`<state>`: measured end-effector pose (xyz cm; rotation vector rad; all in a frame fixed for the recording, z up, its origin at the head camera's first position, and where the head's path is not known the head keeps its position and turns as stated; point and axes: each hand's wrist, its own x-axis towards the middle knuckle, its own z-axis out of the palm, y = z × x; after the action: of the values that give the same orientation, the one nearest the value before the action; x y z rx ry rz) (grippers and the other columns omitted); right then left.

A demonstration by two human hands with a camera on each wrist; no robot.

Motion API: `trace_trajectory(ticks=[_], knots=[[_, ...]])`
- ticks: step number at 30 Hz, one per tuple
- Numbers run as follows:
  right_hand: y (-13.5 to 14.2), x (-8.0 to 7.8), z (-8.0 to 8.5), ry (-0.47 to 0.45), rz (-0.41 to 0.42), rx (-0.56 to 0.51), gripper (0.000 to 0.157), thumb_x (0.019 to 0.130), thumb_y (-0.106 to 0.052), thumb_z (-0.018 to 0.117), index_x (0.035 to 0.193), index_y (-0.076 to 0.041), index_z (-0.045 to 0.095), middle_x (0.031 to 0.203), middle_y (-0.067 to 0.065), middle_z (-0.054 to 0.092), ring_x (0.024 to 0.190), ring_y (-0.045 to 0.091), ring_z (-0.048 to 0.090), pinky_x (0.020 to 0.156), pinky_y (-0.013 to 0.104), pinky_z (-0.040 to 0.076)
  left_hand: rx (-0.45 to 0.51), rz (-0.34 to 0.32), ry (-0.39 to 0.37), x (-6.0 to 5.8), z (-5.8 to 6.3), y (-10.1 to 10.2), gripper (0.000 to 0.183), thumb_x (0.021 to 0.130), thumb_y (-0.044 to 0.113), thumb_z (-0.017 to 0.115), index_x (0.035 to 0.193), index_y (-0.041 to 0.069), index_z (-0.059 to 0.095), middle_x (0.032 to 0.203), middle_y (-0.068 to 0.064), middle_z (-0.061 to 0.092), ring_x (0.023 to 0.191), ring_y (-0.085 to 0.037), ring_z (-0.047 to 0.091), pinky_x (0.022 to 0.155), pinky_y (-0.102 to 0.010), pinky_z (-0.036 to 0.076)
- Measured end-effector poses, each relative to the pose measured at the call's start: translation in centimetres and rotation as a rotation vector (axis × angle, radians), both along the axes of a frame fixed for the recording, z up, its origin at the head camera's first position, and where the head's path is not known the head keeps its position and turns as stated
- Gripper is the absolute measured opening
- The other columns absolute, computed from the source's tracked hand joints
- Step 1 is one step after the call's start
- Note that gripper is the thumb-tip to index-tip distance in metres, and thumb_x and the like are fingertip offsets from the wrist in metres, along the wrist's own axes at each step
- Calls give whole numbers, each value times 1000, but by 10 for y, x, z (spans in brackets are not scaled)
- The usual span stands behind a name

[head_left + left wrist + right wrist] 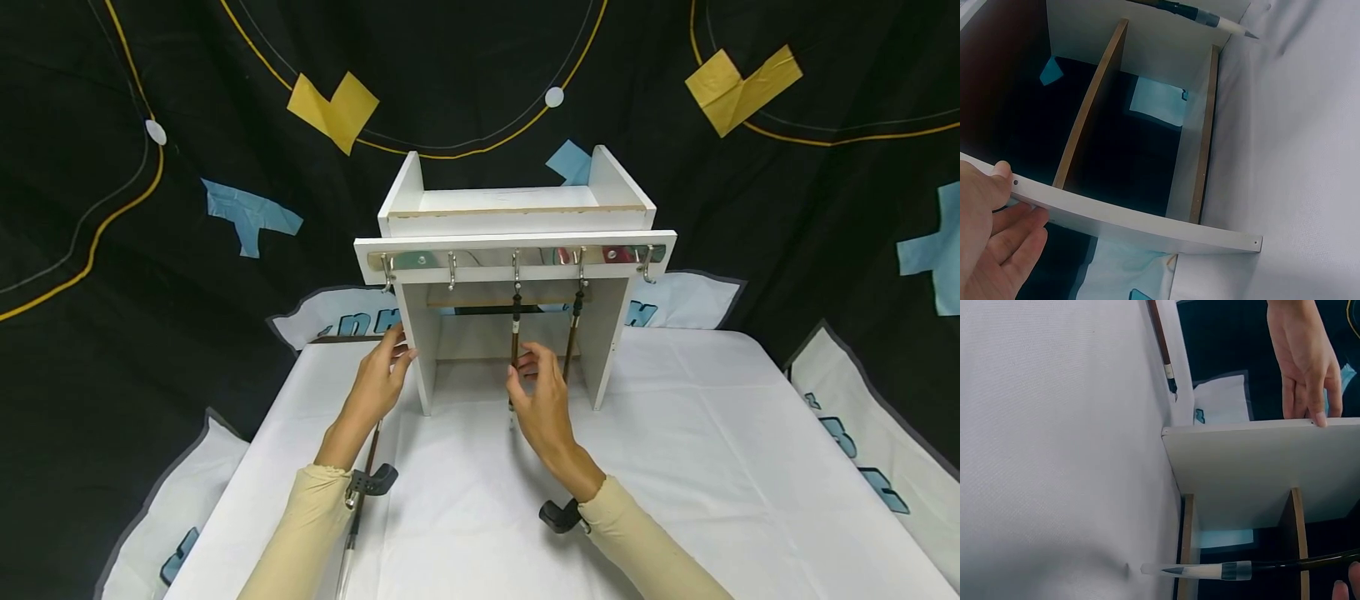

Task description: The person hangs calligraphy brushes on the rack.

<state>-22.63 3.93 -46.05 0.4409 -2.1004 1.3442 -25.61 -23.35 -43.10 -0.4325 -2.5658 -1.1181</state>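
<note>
A white wooden shelf point(517, 223) with a row of metal hooks point(516, 265) stands on the table. My left hand point(380, 375) grips the front edge of its left side panel point(1116, 215), thumb on the edge and fingers behind. A calligraphy brush point(515, 329) hangs tip down from the middle hook; its pale bristles point(1200, 571) have a clear sleeve. Close beside its handle is my right hand point(542, 404), fingers loosely bent and fingertips right at the handle. A second brush point(574, 325) hangs one hook to the right.
Another brush point(367, 467) lies on the white tabletop point(697, 483) to the left, partly under my left forearm. Behind the shelf hangs a black cloth point(465, 75) with yellow and blue tape. A white printed cloth point(682, 300) lies along the table's back edge.
</note>
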Motion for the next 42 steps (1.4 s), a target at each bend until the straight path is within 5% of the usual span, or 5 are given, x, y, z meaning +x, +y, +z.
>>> trace_trajectory(ticks=[11, 18, 24, 33, 42], knots=[[13, 16, 12, 58, 3, 48, 40, 100, -8, 71, 136, 0, 55, 113, 15, 61, 98, 28, 63, 87, 45, 60, 8, 8, -12, 2, 0, 0, 54, 112, 17, 54, 162, 6, 35, 152, -27, 53, 135, -45, 59, 113, -57, 50], [52, 30, 32, 237, -37, 20, 11, 98, -3, 71, 108, -2, 67, 94, 8, 64, 83, 17, 61, 74, 23, 55, 6, 8, -10, 2, -1, -1, 54, 113, 17, 53, 162, 5, 35, 152, -28, 53, 135, -46, 59, 112, -58, 51], [96, 26, 44, 211, -105, -6, 9, 101, -3, 68, 108, 2, 66, 97, 12, 64, 89, 16, 62, 82, 12, 51, 12, 3, -1, 1, 2, 0, 53, 113, 18, 52, 162, 5, 34, 152, -27, 53, 135, -46, 59, 111, -58, 52], [148, -4, 37, 8, -209, 53, 45, 102, -16, 71, 135, 7, 52, 127, 22, 57, 115, 33, 62, 94, 31, 55, 15, 3, -17, 0, 0, 1, 52, 113, 17, 51, 161, 6, 35, 153, -26, 52, 136, -45, 59, 111, -57, 52], [169, -32, 17, -124, -36, 178, 59, 105, -19, 68, 153, 3, 43, 146, 28, 56, 129, 49, 60, 103, 64, 54, 12, 2, -15, 1, 2, 1, 51, 113, 16, 52, 160, 5, 36, 151, -26, 54, 135, -44, 60, 111, -57, 52]])
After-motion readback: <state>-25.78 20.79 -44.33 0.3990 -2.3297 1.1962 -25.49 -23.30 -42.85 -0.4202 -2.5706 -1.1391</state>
